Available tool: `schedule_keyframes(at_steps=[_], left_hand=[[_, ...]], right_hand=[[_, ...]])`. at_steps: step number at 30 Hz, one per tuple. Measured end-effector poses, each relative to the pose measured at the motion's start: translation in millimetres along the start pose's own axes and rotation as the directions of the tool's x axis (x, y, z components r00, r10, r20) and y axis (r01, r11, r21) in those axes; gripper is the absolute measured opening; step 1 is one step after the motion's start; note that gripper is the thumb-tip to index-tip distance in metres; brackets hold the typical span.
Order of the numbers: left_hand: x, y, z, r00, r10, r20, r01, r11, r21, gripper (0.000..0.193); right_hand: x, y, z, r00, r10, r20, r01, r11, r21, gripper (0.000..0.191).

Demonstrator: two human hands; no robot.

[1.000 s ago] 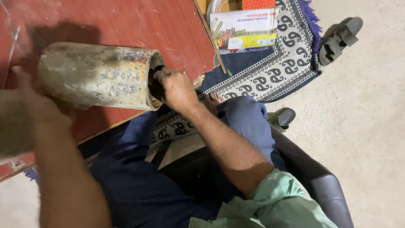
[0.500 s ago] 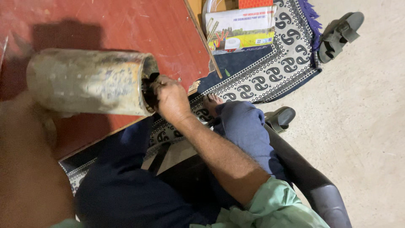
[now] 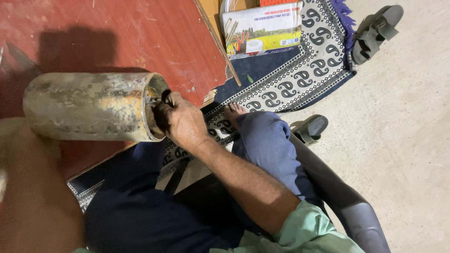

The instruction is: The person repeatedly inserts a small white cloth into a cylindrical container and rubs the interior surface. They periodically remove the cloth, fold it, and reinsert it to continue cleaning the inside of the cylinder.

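**Right hand busy at the cylinder's open end**

Head view: a rusty, mottled grey metal cylinder [image 3: 91,107] lies on its side on the red wooden board [image 3: 117,37]. The right hand [image 3: 180,121], fingers curled, reaches into its open mouth; what they grip is hidden. The left hand [image 3: 11,154] is blurred behind the cylinder's far end, its grip unclear. The work looks midway, nothing yet drawn out.

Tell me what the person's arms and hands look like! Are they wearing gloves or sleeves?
No gloves. The right hand is bare, with no ring or watch that I can see. That arm is bare up to a loose, pale green sleeve pushed up past the elbow. The left arm is a bare blur close to the camera; its hand can't be made out.
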State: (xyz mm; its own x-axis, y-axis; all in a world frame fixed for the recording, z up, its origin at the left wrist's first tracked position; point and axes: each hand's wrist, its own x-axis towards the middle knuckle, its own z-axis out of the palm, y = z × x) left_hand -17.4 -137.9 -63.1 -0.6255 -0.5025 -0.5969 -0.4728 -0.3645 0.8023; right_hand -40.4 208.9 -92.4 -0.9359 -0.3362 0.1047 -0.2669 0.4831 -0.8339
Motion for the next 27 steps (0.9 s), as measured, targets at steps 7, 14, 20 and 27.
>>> schedule_keyframes(at_steps=[7, 14, 20, 27], left_hand=[[2.8, -4.1, 12.4, 1.000, 0.009, 0.014, -0.009, 1.000, -0.004, 0.041], [0.1, -5.4, 22.4, 0.999, 0.022, 0.026, -0.022, 1.000, -0.003, 0.038], [-2.6, -6.3, 31.5, 0.999, 0.019, 0.038, -0.019, 1.000, -0.005, 0.036], [-0.4, -4.5, 36.9, 0.999, 0.017, 0.043, -0.016, 1.000, -0.006, 0.033]], right_hand=[[-8.4, -0.6, -1.5, 0.989, -0.116, 0.093, 0.125, 0.987, -0.104, 0.037], [-10.0, -4.2, 5.2, 0.990, -0.140, 0.021, 0.140, 0.990, -0.011, 0.043], [-7.5, 1.5, 6.1, 0.991, -0.133, -0.014, 0.134, 0.987, 0.086, 0.027], [-2.8, -2.0, 20.6, 0.998, 0.014, -0.063, -0.015, 1.000, -0.015, 0.018]])
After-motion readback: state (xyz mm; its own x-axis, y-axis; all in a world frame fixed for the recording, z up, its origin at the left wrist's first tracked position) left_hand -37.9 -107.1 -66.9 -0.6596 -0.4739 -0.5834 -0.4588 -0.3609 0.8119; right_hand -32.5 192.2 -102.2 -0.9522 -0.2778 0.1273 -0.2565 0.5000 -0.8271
